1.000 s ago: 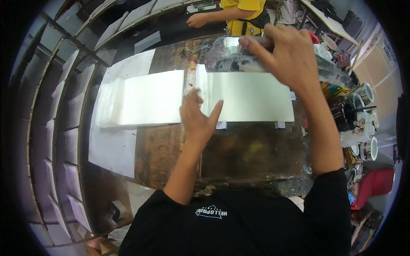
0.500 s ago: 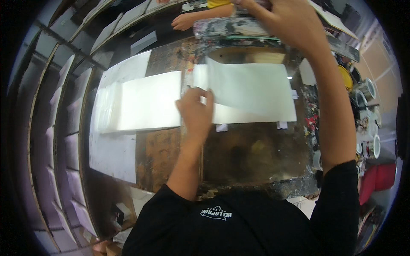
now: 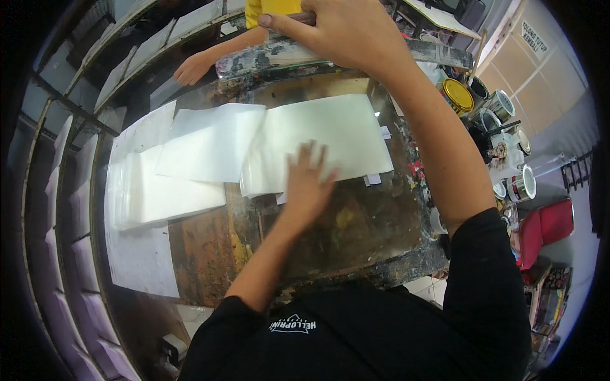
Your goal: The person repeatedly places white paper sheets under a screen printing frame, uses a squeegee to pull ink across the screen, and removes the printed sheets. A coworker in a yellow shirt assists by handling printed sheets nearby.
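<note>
Left forearm (image 3: 267,260) extended forward; left hand (image 3: 311,181) palm down, fingers spread wide over the pale sheet (image 3: 337,127); contact cannot be determined. Left of those fingers, a translucent sheet (image 3: 210,143) overlies a white stack (image 3: 184,204). Farther out, right hand (image 3: 356,32) raised, fingers curled around a brown bar (image 3: 306,18) on the paint-stained frame (image 3: 249,61).

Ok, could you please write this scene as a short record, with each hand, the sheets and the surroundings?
Left hand: open, over the right-hand white sheet; contact unclear
Right hand: closed on a brown handle
Loose sheet: askew over the left-hand pile
Surface: stained table
Right of table: cans, red chair
Other person's hand: left of the paint-stained frame
</note>
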Motion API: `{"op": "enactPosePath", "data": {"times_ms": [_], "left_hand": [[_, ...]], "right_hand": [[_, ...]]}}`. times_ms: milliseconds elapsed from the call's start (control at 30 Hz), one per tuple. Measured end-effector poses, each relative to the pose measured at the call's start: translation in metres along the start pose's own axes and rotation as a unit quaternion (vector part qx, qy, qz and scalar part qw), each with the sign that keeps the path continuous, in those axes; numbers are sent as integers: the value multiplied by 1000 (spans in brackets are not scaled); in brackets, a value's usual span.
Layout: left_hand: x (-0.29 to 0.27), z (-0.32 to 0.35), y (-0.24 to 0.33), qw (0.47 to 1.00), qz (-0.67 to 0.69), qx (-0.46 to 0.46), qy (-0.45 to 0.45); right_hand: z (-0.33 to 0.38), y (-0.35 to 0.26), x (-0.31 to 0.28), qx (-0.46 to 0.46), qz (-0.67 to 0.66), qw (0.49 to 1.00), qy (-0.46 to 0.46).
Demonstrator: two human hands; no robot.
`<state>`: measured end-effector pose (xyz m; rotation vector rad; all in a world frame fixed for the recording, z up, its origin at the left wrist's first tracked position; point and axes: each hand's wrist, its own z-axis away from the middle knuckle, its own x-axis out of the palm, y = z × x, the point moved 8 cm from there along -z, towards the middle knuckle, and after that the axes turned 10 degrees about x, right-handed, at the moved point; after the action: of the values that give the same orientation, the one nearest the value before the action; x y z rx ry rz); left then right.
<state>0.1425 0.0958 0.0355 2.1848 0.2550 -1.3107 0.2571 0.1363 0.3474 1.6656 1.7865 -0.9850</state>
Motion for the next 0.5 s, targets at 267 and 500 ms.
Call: {"op": "enactPosePath", "data": {"times_ms": [267,500], "left_hand": [[83,-27,51,995,-89,-25,-39],[84,-28,55,998,-62,-3,-19]], "right_hand": [[0,2,-2,-11,-47,994,-99],[-8,6,-6,29,-5,997,-66]]}}
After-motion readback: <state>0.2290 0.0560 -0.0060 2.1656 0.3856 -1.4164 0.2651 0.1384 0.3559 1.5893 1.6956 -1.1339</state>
